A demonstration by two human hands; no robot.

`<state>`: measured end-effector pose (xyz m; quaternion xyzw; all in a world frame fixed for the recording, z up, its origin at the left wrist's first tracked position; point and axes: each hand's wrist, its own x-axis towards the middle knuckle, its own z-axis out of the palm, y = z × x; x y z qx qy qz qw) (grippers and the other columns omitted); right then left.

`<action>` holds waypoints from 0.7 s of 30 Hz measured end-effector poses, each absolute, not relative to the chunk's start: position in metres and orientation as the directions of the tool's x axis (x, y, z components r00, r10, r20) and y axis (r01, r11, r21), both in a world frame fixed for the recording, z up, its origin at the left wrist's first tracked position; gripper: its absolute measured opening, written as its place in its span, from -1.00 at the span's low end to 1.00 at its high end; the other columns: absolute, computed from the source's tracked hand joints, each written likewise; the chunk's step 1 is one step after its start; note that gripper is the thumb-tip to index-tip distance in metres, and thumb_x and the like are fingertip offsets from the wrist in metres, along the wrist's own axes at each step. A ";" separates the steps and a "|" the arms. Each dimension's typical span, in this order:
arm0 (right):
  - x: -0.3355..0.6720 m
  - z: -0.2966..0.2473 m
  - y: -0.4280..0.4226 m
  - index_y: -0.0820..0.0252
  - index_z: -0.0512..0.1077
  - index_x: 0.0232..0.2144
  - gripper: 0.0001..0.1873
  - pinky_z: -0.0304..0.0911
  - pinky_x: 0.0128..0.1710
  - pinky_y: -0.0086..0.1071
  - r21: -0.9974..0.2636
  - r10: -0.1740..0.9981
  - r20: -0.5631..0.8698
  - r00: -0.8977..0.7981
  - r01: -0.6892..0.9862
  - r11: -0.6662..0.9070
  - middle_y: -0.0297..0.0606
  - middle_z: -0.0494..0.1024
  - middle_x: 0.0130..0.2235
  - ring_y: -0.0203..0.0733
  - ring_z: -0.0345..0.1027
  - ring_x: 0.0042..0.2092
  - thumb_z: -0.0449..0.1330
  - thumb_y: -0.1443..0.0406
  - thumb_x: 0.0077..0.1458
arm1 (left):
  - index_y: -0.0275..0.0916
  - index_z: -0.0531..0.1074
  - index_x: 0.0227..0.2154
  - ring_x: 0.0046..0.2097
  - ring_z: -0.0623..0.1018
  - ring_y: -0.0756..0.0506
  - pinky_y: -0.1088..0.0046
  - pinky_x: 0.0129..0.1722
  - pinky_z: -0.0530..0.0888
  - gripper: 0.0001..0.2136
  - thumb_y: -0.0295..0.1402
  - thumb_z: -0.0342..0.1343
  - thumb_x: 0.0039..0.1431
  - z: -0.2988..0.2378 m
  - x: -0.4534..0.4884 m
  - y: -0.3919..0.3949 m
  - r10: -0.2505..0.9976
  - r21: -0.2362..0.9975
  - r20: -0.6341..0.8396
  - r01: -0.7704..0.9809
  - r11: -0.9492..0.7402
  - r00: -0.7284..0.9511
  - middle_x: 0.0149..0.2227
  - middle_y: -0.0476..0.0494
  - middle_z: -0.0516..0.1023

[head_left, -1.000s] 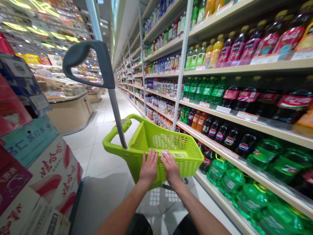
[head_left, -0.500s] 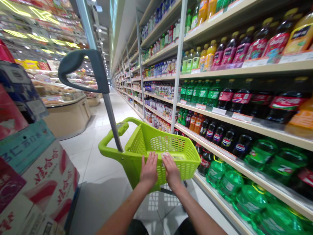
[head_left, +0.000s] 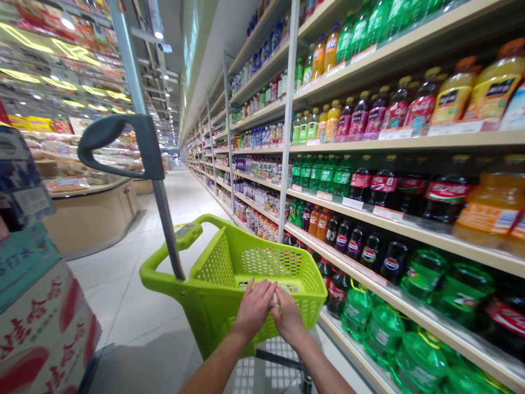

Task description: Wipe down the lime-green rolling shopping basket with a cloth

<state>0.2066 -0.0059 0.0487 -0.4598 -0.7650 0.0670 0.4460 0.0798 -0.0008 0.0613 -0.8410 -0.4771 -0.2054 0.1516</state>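
My left hand (head_left: 255, 307) and my right hand (head_left: 288, 314) meet just above the near rim of a lime-green shopping cart basket (head_left: 279, 261). Pinched between them is a small, whitish crumpled tissue (head_left: 274, 301), mostly hidden by the fingers. The left fingers are pressed together and bent over toward the right fingertips. My right hand is closed, its thumb side against the tissue. The basket has perforated walls, and its visible floor holds nothing I can make out.
A grey pole with a dark looped handle (head_left: 123, 146) rises at the cart's left. Shelves (head_left: 410, 148) of bottled drinks line the right side. Stacked cartons (head_left: 41, 328) stand at the left, near a rounded display counter (head_left: 94, 216). A tiled aisle (head_left: 174, 189) runs ahead.
My hands have come together from slightly apart, with the left fingers folding over toward the right. The view has shifted, so the cart appears lower and farther left.
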 end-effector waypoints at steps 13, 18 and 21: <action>0.231 0.025 0.009 0.20 0.30 -0.07 -0.50 -0.03 0.07 -0.08 -0.354 0.712 0.656 -0.250 0.732 0.583 -0.15 0.43 -0.09 -0.06 0.23 -0.02 0.03 0.38 -0.17 | -0.27 0.33 -0.35 -0.11 0.37 -0.10 0.33 -0.09 0.32 -0.86 -0.52 -0.07 0.02 0.106 0.065 -0.005 0.835 0.009 0.432 0.925 -0.381 0.340 -0.20 -0.18 0.41; 0.229 0.025 0.002 0.18 0.32 -0.10 -0.53 -0.03 0.05 -0.09 -0.344 0.723 0.641 -0.258 0.746 0.571 -0.18 0.44 -0.12 -0.09 0.24 -0.05 0.02 0.40 -0.16 | -0.29 0.33 -0.27 0.01 0.34 -0.10 0.28 -0.01 0.29 -0.82 -0.44 -0.16 0.15 0.072 0.086 -0.008 0.801 0.003 0.454 0.898 -0.440 0.391 -0.05 -0.23 0.38; 0.231 0.026 0.001 0.19 0.31 -0.08 -0.50 0.00 0.03 -0.13 -0.312 0.703 0.641 -0.307 0.733 0.605 -0.18 0.43 -0.09 -0.09 0.23 -0.04 0.02 0.42 -0.17 | -0.27 0.31 -0.16 0.17 0.16 -0.10 0.28 0.09 0.20 -0.76 -0.43 -0.18 0.17 0.063 0.078 -0.012 0.702 -0.095 0.517 0.848 -0.521 0.490 0.14 -0.21 0.20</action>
